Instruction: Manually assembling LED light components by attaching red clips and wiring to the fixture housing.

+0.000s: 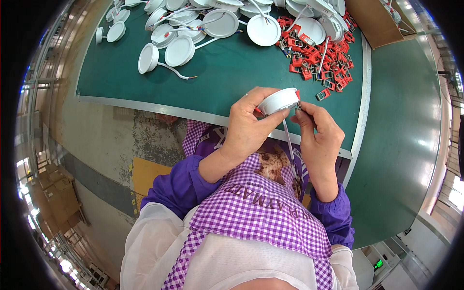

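Observation:
My left hand (247, 124) is closed around a round white downlight (279, 102) near the front edge of the green table. Red clips show at both sides of the lamp's body, and its white cable (288, 137) hangs down in front of my apron. At the lamp's right side, the thumb and forefinger of my right hand (320, 129) pinch the small red clip (298, 95) with a metal part. Fingers partly cover that clip.
Several white downlights (180, 50) with cables lie across the back of the table (116, 79). A heap of red clips (326, 63) spreads at the back right, one loose clip (323, 94) nearer. A cardboard box (382, 21) stands at the far right, beside another green surface (396, 135).

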Demonstrator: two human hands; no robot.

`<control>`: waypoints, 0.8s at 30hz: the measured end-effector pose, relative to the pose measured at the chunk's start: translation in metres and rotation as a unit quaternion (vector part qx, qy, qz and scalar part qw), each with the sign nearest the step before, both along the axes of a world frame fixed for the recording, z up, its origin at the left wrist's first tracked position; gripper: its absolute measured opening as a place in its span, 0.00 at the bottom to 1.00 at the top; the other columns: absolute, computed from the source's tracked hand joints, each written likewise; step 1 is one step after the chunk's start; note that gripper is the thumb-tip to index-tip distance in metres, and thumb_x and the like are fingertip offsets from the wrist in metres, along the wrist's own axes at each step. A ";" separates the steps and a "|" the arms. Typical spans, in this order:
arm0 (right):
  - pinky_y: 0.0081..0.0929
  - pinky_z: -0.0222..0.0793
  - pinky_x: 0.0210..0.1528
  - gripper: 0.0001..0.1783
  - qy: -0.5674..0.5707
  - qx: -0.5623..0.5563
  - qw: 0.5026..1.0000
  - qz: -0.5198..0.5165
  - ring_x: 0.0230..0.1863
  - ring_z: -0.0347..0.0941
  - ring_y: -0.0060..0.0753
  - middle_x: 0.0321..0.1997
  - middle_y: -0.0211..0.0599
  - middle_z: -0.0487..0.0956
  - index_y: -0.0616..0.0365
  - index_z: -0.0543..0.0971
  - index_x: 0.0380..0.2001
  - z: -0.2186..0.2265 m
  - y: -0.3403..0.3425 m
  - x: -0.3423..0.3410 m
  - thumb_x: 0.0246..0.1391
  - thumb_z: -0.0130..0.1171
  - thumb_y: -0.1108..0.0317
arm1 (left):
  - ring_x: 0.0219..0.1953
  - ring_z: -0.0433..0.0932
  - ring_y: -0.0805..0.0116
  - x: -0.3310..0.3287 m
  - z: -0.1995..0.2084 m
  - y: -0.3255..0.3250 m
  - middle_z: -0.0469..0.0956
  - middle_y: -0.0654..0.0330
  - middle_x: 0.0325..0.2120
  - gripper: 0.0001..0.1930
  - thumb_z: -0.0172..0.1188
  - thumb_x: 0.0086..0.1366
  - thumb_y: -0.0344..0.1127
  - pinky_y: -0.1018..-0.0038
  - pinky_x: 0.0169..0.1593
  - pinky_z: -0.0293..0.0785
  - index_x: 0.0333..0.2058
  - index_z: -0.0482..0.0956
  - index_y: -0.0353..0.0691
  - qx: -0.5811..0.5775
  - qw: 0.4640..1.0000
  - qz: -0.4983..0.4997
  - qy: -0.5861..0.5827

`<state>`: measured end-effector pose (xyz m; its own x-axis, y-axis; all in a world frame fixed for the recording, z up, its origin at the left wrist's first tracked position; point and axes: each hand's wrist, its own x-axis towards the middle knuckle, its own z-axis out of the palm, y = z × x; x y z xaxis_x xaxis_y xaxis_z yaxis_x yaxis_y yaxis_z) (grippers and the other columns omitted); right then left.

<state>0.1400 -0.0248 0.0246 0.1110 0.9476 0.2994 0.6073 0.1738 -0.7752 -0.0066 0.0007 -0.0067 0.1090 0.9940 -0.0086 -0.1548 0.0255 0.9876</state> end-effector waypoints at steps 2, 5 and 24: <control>0.26 0.74 0.30 0.06 0.005 0.004 1.000 0.002 0.28 0.80 0.33 0.28 0.42 0.80 0.64 0.79 0.36 -0.001 0.000 0.000 0.54 0.59 0.81 | 0.38 0.78 0.76 -0.001 -0.001 0.001 0.80 0.63 0.37 0.15 0.68 0.57 0.26 0.77 0.41 0.75 0.43 0.81 0.38 0.038 0.999 -0.002 0.029; 0.24 0.73 0.30 0.05 0.011 0.001 1.000 -0.009 0.28 0.80 0.29 0.28 0.42 0.81 0.64 0.79 0.35 -0.006 0.003 0.002 0.54 0.60 0.80 | 0.39 0.78 0.77 -0.004 0.001 0.002 0.80 0.60 0.39 0.14 0.67 0.58 0.23 0.80 0.44 0.76 0.44 0.78 0.32 0.029 0.998 -0.027 0.057; 0.21 0.76 0.45 0.28 0.190 -0.242 0.945 0.107 0.41 0.79 0.26 0.41 0.42 0.81 0.67 0.75 0.51 0.052 0.007 0.037 0.44 0.70 0.80 | 0.36 0.76 0.80 -0.016 0.025 -0.007 0.80 0.65 0.33 0.15 0.69 0.57 0.28 0.81 0.39 0.75 0.42 0.79 0.36 -0.026 0.982 -0.163 -0.093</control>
<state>0.1769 -0.0181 0.0768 -0.0865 0.9762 -0.1989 0.2606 -0.1705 -0.9503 -0.0223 -0.0059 0.0185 0.4255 0.9049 -0.0085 -0.3078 0.1536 0.9390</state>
